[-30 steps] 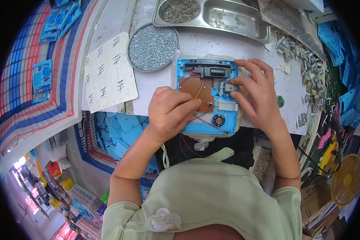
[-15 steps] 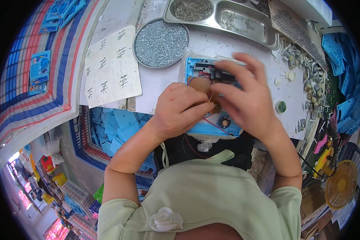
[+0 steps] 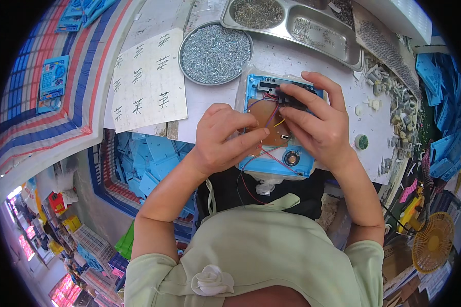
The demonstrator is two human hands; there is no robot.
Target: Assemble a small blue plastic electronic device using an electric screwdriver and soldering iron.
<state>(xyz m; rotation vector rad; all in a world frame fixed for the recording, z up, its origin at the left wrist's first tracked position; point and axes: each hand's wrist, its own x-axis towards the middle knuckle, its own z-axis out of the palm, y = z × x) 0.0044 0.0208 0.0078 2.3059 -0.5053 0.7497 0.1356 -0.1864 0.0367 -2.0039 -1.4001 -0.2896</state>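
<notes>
A blue plastic casing (image 3: pixel 306 166) lies open in front of me on a clear bag, at the table's near edge. Inside it sits a brown circuit board (image 3: pixel 265 111) with red, blue and yellow wires. Below the board is a round speaker (image 3: pixel 291 158). My left hand (image 3: pixel 225 135) rests over the board's left side, thumb and forefinger apart, the other fingers curled. My right hand (image 3: pixel 320 120) is spread over the right side, forefinger at a black part (image 3: pixel 292 100) near the top. Its lower fingertips are beside the yellow wire; I see nothing gripped.
A round tray of screws (image 3: pixel 215 53) and a steel compartment tray (image 3: pixel 322 38) with springs stand behind. Left lies a paper sheet with handwriting (image 3: pixel 151 84). At right are a green-topped round piece (image 3: pixel 361 141) and many small parts (image 3: pixel 394 102). Blue casings (image 3: pixel 151 158) fill a bag below.
The board now lies flatter and shows more, with my left fingers drawn back to its left side. My right hand has slowed and come down onto the casing's right side.
</notes>
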